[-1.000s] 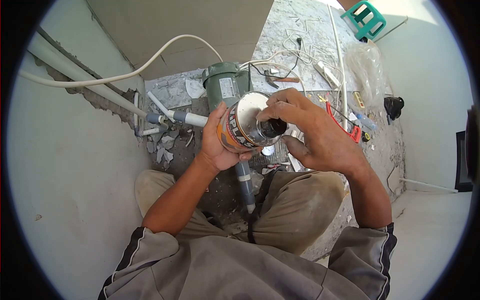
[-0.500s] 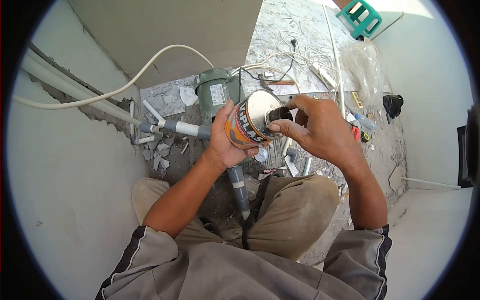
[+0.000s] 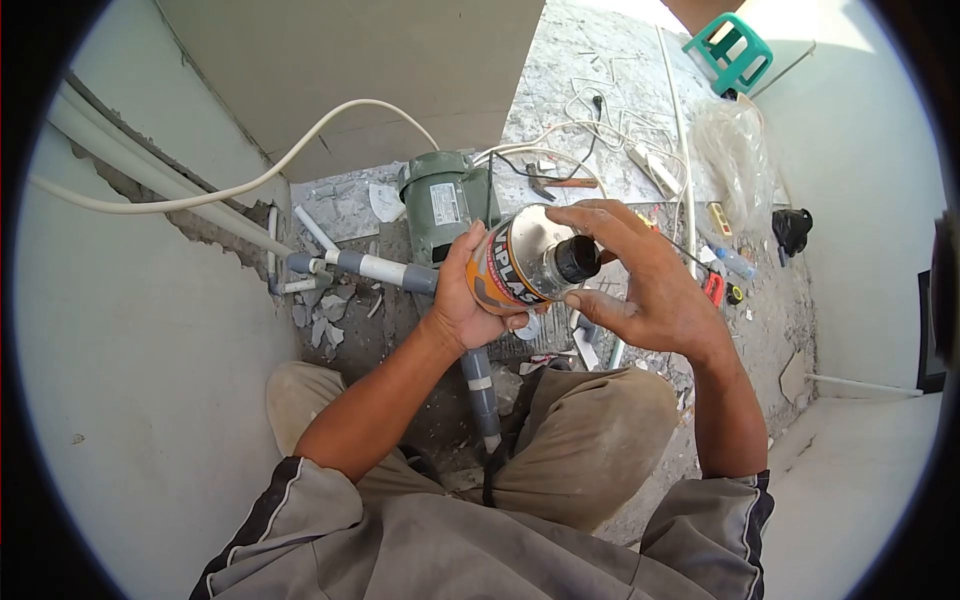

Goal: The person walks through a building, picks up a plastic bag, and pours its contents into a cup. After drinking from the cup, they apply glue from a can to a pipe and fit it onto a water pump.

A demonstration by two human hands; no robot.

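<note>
My left hand is wrapped round a can with an orange and black label and a silver top, tilted to the right. A black screw cap sits on the can's neck. My right hand is spread round the cap with fingers and thumb apart, the fingertips above it and the thumb near the can's lower rim. Behind the can stands a green water pump joined to grey and white pipes. Another grey pipe runs down between my knees.
Broken plaster lies by the left wall. Farther back are a hammer, tangled cables, and a white power strip. On the right lie a clear plastic bag, a bottle and a black bag. A green stool stands beyond.
My right thumb and fingers have come off the black cap and spread apart. The whole view has shifted slightly, with the can still in my left hand.
</note>
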